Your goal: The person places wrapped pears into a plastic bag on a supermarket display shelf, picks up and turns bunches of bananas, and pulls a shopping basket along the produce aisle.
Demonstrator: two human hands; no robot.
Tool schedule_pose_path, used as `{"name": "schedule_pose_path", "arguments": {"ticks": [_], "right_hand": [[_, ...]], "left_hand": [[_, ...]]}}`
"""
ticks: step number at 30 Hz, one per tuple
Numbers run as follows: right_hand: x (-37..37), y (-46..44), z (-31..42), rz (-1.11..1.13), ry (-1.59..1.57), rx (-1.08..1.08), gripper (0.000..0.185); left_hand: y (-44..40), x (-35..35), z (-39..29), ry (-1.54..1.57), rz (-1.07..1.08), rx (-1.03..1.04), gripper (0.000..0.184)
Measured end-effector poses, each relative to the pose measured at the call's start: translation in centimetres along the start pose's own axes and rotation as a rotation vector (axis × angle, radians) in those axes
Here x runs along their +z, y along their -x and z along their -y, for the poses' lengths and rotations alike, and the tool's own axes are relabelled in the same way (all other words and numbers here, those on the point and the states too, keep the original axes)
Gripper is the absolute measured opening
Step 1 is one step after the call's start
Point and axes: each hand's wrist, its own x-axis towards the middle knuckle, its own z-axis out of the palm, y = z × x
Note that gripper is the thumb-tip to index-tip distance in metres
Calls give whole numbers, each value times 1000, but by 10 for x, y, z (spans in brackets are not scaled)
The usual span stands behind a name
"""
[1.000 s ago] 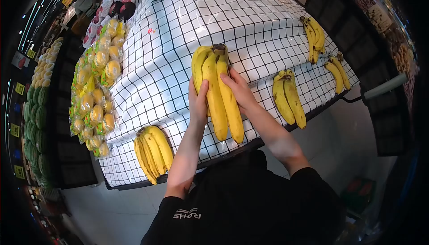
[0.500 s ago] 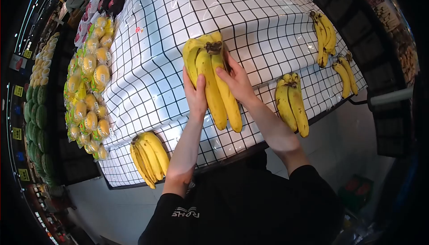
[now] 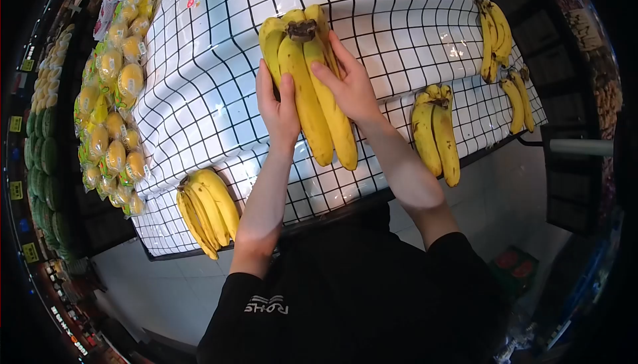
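Observation:
Between my two hands is a bunch of bananas [image 3: 307, 91], yellow with a little green and a dark stem crown at its far end. My left hand [image 3: 279, 108] grips its left side, thumb on top. My right hand [image 3: 349, 85] holds the right side, its thumb lying across a banana. The fingertips beneath the bunch are hidden. Under it spreads a white cloth with a black grid [image 3: 206, 91]. I cannot tell whether the bunch touches the cloth.
Another banana bunch [image 3: 209, 211] lies at the near left edge, and a spotted bunch [image 3: 435, 131] at the right. Farther right are a bunch [image 3: 495, 38] and a small pair of bananas [image 3: 517, 101]. Wrapped yellow fruits [image 3: 113, 105] are stacked along the left side.
Both hands and the held bunch have moved away from my body, toward the far side of the cloth. The view has shifted slightly. My grip stays on the bunch.

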Motion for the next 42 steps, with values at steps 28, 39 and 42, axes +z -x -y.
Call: {"name": "schedule_pose_path", "arguments": {"ticks": [28, 39, 42], "right_hand": [[39, 174, 34, -264, 264, -357, 32], [191, 172, -127, 344, 434, 352, 49], [217, 166, -108, 360, 515, 403, 49]], "left_hand": [[178, -224, -129, -72, -43, -123, 41], [190, -358, -32, 28, -267, -547, 56], [184, -352, -28, 213, -243, -576, 59]]}}
